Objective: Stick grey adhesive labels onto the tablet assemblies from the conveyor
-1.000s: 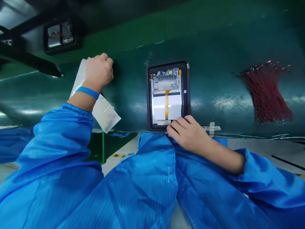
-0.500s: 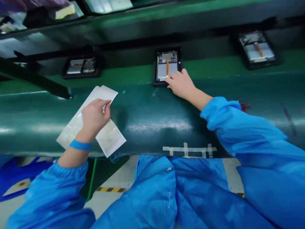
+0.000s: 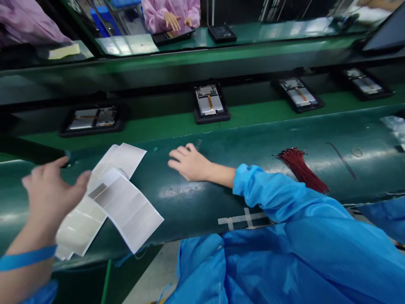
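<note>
My left hand [image 3: 52, 198] hangs open at the left edge of the view, fingers apart, just beside a loose stack of white film sheets [image 3: 118, 198] and holding nothing. The sheets lie fanned on the dark green padded bench rail [image 3: 202, 207]. My right hand [image 3: 190, 162] rests flat on that rail, empty. Beyond it, on a green conveyor belt [image 3: 240, 120], a tablet with open internals sits in a black tray [image 3: 209, 103], out of reach of both hands' contact.
Other black trays with tablets [image 3: 297, 93] stand along the belt on both sides. A bundle of red wires [image 3: 300, 169] lies on the rail to the right. Across the line, a co-worker in a pink sleeve [image 3: 171, 14] handles a tablet. Blue sleeves fill the lower view.
The view has tilted up from the belt. My right hand has left the tablet's tray and lies on the rail. My left hand has let go of the sheets and moved left.
</note>
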Tool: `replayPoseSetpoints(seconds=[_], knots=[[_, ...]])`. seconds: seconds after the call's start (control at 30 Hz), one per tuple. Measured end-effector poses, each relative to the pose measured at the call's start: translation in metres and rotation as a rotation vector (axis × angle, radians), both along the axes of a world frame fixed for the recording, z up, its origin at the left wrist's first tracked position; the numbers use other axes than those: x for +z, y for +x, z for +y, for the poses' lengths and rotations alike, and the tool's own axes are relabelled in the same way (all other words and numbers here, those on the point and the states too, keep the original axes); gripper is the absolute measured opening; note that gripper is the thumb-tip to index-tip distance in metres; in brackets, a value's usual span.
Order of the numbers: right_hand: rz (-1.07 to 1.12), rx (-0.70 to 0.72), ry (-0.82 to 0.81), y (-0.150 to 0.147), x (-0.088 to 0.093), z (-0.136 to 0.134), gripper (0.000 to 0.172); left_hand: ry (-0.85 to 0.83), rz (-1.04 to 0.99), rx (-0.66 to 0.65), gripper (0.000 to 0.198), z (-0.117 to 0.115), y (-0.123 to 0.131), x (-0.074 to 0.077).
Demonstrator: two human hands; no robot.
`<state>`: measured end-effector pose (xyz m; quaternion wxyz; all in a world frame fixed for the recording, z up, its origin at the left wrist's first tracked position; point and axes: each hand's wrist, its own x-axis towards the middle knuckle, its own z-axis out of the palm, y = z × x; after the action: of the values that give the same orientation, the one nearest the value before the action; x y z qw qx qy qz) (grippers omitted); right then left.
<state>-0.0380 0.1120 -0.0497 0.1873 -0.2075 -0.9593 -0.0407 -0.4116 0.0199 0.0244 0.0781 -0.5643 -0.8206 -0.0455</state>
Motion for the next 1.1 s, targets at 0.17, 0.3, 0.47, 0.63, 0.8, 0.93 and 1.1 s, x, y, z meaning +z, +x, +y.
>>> replayPoseSetpoints(seconds=[0.17,0.3,0.47,0.63,0.8,0.93,1.1], knots=[[0.222,-0.020,-0.105,-0.019,-0.024,-0.010,0.038,-0.186,-0.078,-0.028,0.055,0.106,0.012,0.018],[0.268,-0.041,-0.205,-0.016,-0.025,-0.002,0.036,-0.213,-0.101,-0.032,0.053,0.169,0.017,-0.017],[0.292,-0.006,-0.253,-0.018,-0.024,-0.004,0.027,-0.184,-0.063,0.001,0.067,0.210,0.022,-0.049],[0.421,-0.011,-0.545,-0.018,-0.023,0.000,0.022,-0.171,-0.029,-0.040,0.059,0.215,0.028,-0.034],[0.753,-0.235,-1.000,-0.044,-0.010,0.025,0.016,-0.117,0.026,-0.226,0.049,0.174,0.056,-0.004],[0.896,-0.344,-1.316,-0.090,0.011,0.061,0.047,-0.087,0.155,-0.399,0.045,0.137,0.100,0.007],[1.506,-0.526,-1.648,-0.104,0.030,0.077,0.094,-0.060,0.233,-0.611,0.033,0.097,0.183,0.016]])
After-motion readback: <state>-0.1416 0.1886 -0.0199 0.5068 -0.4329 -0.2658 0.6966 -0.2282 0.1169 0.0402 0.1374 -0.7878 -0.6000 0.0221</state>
